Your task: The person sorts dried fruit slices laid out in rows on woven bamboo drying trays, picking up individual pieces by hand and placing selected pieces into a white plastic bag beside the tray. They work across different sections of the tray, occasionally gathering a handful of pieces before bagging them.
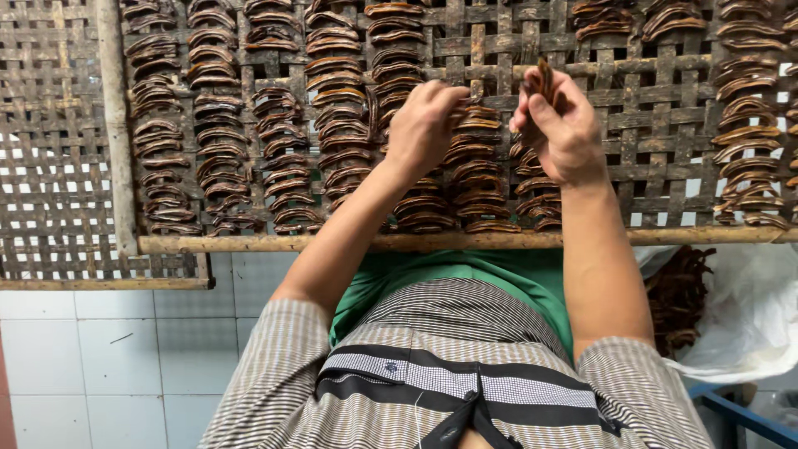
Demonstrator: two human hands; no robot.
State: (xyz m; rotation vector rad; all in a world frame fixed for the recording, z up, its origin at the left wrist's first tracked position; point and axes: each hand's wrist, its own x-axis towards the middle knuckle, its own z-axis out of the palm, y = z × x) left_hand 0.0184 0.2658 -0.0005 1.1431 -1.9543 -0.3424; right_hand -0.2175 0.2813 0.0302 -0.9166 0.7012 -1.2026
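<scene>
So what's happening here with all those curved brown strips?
A person is working at a woven bamboo rack covered in columns of curved brown strips. The right hand holds a few strips pinched upright, while the left hand touches a strip on the rack. More strips sit in a white bag at the right.

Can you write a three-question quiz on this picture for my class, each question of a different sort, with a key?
1. True or false: the right hand holds a few dark curved strips pinched between its fingers.
2. Multiple choice: the left hand is at
A. the white plastic bag
B. a column of dark curved strips on the woven bamboo tray
C. the tiled floor
3. Fill in: beside the person's right arm, more dark strips lie in a white plastic ____.

Key
1. True
2. B
3. bag
</scene>
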